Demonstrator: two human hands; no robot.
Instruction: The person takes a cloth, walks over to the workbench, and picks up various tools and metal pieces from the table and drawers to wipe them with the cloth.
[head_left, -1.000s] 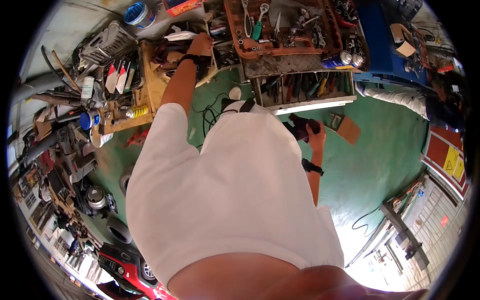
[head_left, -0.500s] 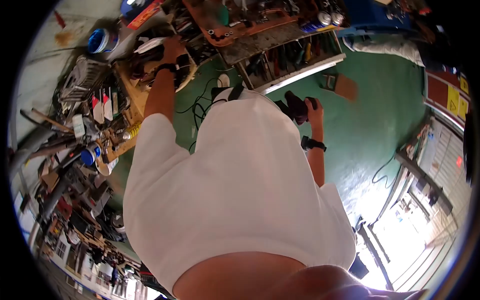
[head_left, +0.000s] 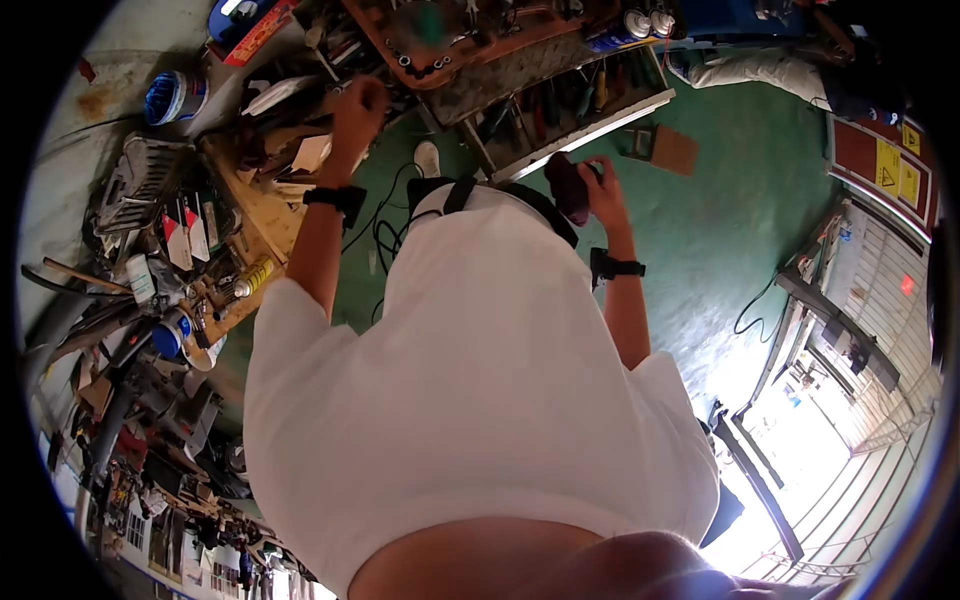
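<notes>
white shirt (head_left: 480,380) fills the near part of the view, with a black band (head_left: 338,203) on the left wrist and another, the dark strap (head_left: 617,267), on the right. hands are well apart. the right hand (head_left: 603,190) is clamped on a dark maroon bundle (head_left: 568,188), out in front of the shirt over the green floor (head_left: 690,240). the left hand (head_left: 360,108) is up by the cluttered wooden bench (head_left: 235,180), fingers curled, can't tell if it's gripping anything. yellow can (head_left: 253,276) lies on the bench. past the hands there's an open drawer (head_left: 575,110) of tools, then an orange-brown tool case (head_left: 480,45) above it.
</notes>
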